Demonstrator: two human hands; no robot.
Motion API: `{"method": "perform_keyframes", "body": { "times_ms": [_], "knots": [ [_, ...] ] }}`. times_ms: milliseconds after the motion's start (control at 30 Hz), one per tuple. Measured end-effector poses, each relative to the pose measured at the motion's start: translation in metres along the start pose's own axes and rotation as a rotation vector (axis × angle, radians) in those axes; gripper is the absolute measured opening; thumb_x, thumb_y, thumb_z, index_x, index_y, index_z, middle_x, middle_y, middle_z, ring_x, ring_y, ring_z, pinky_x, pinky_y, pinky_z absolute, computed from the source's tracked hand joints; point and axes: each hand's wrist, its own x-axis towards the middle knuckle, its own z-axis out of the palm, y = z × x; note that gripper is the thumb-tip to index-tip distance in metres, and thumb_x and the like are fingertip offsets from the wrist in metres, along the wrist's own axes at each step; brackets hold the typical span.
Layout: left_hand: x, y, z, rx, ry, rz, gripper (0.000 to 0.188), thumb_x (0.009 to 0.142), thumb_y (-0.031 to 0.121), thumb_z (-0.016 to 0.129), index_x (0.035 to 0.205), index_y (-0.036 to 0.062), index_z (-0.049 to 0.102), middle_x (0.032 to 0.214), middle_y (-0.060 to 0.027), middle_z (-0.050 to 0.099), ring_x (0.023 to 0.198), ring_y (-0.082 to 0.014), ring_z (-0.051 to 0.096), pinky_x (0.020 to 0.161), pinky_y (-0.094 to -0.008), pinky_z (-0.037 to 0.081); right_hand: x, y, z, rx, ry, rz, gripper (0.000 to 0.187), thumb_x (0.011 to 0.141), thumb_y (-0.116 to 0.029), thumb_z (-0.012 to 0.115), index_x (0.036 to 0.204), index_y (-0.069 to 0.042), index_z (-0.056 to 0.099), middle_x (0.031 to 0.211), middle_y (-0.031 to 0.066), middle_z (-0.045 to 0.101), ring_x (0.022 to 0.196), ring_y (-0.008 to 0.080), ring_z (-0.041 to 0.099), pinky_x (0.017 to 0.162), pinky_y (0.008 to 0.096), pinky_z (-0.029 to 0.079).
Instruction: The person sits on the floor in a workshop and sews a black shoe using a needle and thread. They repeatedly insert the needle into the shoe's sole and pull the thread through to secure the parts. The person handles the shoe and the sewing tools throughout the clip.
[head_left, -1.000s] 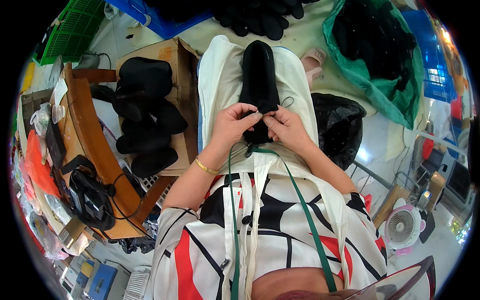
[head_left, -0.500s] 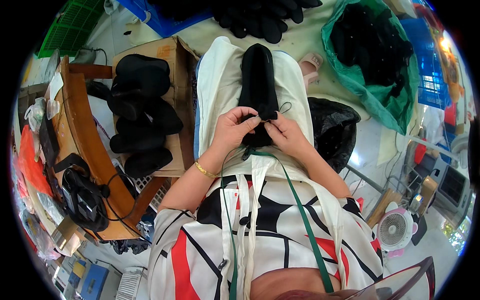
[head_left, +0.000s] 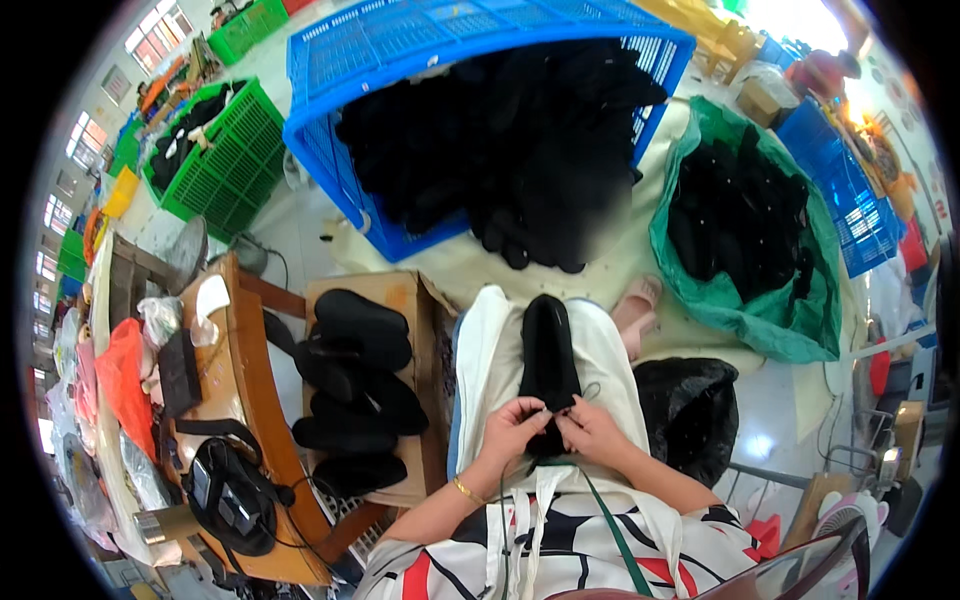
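Observation:
A long black fabric shoe (head_left: 548, 345) lies on the white cloth (head_left: 486, 345) over my lap, its rounded end pointing away from me. My left hand (head_left: 517, 430) pinches the near edge of its opening between thumb and fingers. Close beside it, my right hand (head_left: 590, 430) also pinches that edge, fingertips nearly meeting the left ones. Any small tool in the fingertips is too small to make out. A thin dark thread loop (head_left: 594, 387) shows by my right hand. To the left, several similar black shoes (head_left: 362, 330) rest on a cardboard box (head_left: 428, 330).
Ahead, a large blue crate (head_left: 302, 135) tips open with a black heap spilling out. A green sack (head_left: 745, 335) of black pieces stands right, above a black plastic bag (head_left: 722, 410). A pink sandal (head_left: 637, 312) lies nearby. A wooden table (head_left: 255, 375) bounds the left.
The view has tilted up, so the blue crate and the room beyond now show and everything sits lower. Both hands keep their pinch on the shoe's near edge.

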Motion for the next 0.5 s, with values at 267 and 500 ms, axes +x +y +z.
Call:
{"method": "perform_keyframes", "body": {
  "times_ms": [267, 500],
  "knots": [
    [0.001, 0.003, 0.001, 0.018, -0.024, 0.005, 0.015, 0.090, 0.006, 0.071, 0.104, 0.0014, 0.067, 0.086, 0.0008, 0.066, 0.072, -0.0056, 0.058, 0.067, -0.0204, 0.048, -0.001, 0.000, -0.003, 0.261, -0.038, 0.082, 0.022, 0.096, -0.017, 0.061, 0.110, -0.003, 0.053, 0.073, 0.0037, 0.062, 0.062, 0.0095, 0.059, 0.057, 0.0263, 0.050],
    [0.002, 0.008, 0.008, 0.157, -0.138, 0.022, 0.017, 0.092, 0.008, 0.069, 0.108, 0.0011, 0.066, 0.093, -0.0005, 0.067, 0.079, -0.0070, 0.059, 0.072, -0.0213, 0.048, 0.007, -0.010, 0.000, 0.247, 0.077, 0.084, 0.023, 0.096, -0.021, 0.065, 0.111, -0.006, 0.055, 0.070, 0.0008, 0.056, 0.054, 0.0061, 0.053, 0.047, 0.0215, 0.043]
  ]
}}
